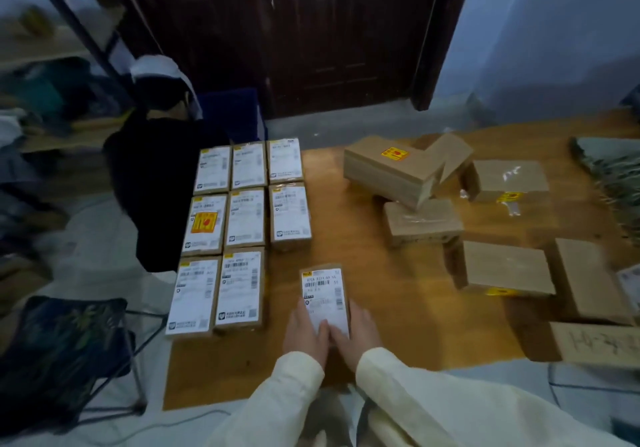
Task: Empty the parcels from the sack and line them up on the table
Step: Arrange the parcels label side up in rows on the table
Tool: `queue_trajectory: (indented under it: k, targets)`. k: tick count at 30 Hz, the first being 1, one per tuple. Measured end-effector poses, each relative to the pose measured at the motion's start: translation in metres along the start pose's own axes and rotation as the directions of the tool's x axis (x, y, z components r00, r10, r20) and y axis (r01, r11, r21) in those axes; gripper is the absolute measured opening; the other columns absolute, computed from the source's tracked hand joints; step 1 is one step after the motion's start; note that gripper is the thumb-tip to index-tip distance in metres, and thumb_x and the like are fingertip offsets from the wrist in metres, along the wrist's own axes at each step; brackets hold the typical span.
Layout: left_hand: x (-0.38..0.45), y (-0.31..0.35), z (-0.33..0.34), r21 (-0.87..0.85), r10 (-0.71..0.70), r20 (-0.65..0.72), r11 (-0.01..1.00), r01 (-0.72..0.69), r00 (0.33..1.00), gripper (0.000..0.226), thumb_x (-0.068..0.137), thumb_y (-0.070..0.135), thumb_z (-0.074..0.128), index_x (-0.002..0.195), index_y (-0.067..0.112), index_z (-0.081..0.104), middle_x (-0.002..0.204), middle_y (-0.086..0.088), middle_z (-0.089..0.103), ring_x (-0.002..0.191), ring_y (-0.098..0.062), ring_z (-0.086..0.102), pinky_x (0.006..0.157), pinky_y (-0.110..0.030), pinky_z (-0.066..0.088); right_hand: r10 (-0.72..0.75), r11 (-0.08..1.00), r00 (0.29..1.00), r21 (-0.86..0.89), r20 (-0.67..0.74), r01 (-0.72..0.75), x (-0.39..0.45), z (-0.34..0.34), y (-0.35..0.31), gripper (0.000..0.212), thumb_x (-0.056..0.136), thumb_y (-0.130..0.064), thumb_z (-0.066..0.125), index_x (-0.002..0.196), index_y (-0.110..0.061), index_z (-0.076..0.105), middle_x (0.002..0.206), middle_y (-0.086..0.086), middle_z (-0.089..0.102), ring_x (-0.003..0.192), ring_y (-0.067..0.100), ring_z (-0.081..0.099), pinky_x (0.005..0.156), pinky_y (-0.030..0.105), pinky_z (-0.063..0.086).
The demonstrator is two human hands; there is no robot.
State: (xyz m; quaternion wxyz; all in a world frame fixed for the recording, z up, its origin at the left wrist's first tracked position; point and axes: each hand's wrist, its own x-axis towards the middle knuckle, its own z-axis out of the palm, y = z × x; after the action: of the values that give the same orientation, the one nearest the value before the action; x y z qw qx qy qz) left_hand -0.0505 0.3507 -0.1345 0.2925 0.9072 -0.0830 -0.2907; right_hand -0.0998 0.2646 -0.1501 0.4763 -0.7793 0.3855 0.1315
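Parcel, brown cardboard, white barcoded label

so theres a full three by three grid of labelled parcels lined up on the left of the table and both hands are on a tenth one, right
Not quite. The head view shows only eight lined-up parcels: the near row has two, its right spot unfilled. Both the left hand and right hand rest on the ninth parcel, on the table.

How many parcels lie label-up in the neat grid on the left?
8: three in the far row, three in the middle row, two in the near row. A ninth parcel, under both hands, isn't placed yet.
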Motion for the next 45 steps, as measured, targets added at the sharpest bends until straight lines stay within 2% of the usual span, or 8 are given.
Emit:
queue_trajectory:
  k: [2,5,9,28,32,36,41,45]
  targets:
    - [0.000,0.000,-0.004,0.230,0.101,-0.041,0.969,-0.089,0.994,0.062,0.095,0.027,0.043,0.147,0.017,0.011,0.155,-0.005,0.017,0.141,-0.020,0.025,0.113,-0.029,0.025,-0.032,0.999,0.999,0.013,-0.003,0.032,-0.002,0.006,-0.004,0.066,0.088,-0.028,0.055,0.146,-0.023,0.023,0.141,0.003,0.041,0.128,0.019,0.041,0.108,0.037,0.037]
    - [-0.002,-0.006,-0.010,0.537,0.200,0.100,0.813,-0.222,0.975,0.061,0.099,0.022,0.033,0.148,0.009,-0.001,0.158,-0.011,-0.007,0.146,-0.024,-0.002,0.118,-0.033,0.006,-0.097,0.995,0.995,0.018,0.005,0.097,-0.004,0.013,-0.013,0.066,0.092,-0.025,0.051,0.148,-0.030,0.017,0.142,0.000,0.041,0.127,0.016,0.044,0.108,0.032,0.037]
    - [0.006,-0.016,-0.020,0.691,0.206,0.149,0.678,-0.251,0.967,0.062,0.100,0.019,0.029,0.146,0.005,-0.011,0.155,-0.016,-0.016,0.144,-0.027,-0.013,0.113,-0.036,-0.009,-0.142,0.990,0.989,-0.004,0.039,0.142,0.005,0.020,-0.025,0.065,0.094,-0.026,0.048,0.149,-0.031,0.012,0.145,-0.003,0.039,0.129,0.014,0.044,0.108,0.031,0.037]
    - [0.041,-0.003,-0.033,0.706,0.226,0.039,0.684,-0.187,0.973,0.058,0.101,0.024,0.023,0.147,0.004,-0.005,0.157,-0.016,-0.006,0.146,-0.027,-0.005,0.117,-0.036,-0.001,-0.166,0.985,0.984,-0.043,0.062,0.168,0.038,0.019,-0.054,0.054,0.096,-0.034,0.041,0.146,-0.031,0.020,0.138,0.004,0.046,0.122,0.021,0.051,0.102,0.040,0.043]
    - [0.040,0.003,-0.026,0.701,0.210,-0.052,0.704,-0.114,0.976,0.060,0.098,0.029,0.034,0.148,0.007,0.008,0.157,-0.015,0.008,0.146,-0.027,0.008,0.119,-0.038,0.012,-0.051,0.996,0.992,-0.068,0.114,0.059,0.035,0.007,-0.043,0.041,0.098,-0.041,0.034,0.130,-0.018,0.046,0.130,0.009,0.052,0.115,0.027,0.053,0.096,0.039,0.044]
    - [0.041,0.023,-0.020,0.694,0.209,-0.123,0.717,-0.067,0.970,0.056,0.089,0.023,0.051,0.139,0.001,0.035,0.149,-0.023,0.030,0.141,-0.034,0.023,0.116,-0.042,0.020,0.094,0.989,0.990,0.109,0.108,-0.105,0.026,-0.028,-0.022,0.040,0.100,-0.037,0.032,0.130,-0.013,0.045,0.134,0.009,0.051,0.120,0.027,0.050,0.100,0.035,0.038]
    - [0.027,0.100,0.024,0.630,0.450,0.073,0.671,-0.391,0.890,0.060,0.088,0.029,0.056,0.141,0.009,0.034,0.153,-0.014,0.024,0.145,-0.028,0.014,0.116,-0.038,0.015,0.306,0.876,0.947,0.419,-0.098,-0.240,0.017,-0.105,0.028,0.031,0.099,-0.025,0.037,0.126,-0.013,0.048,0.125,0.010,0.057,0.112,0.025,0.054,0.091,0.028,0.040]
    - [0.018,0.169,0.082,0.487,0.688,0.271,0.506,-0.712,0.674,0.065,0.087,0.030,0.059,0.142,0.010,0.031,0.154,-0.014,0.020,0.145,-0.025,0.006,0.113,-0.031,0.006,0.520,0.712,0.827,0.644,-0.213,-0.281,0.010,-0.155,0.068,0.033,0.098,-0.018,0.038,0.129,-0.010,0.047,0.127,0.015,0.056,0.113,0.029,0.054,0.095,0.032,0.040]
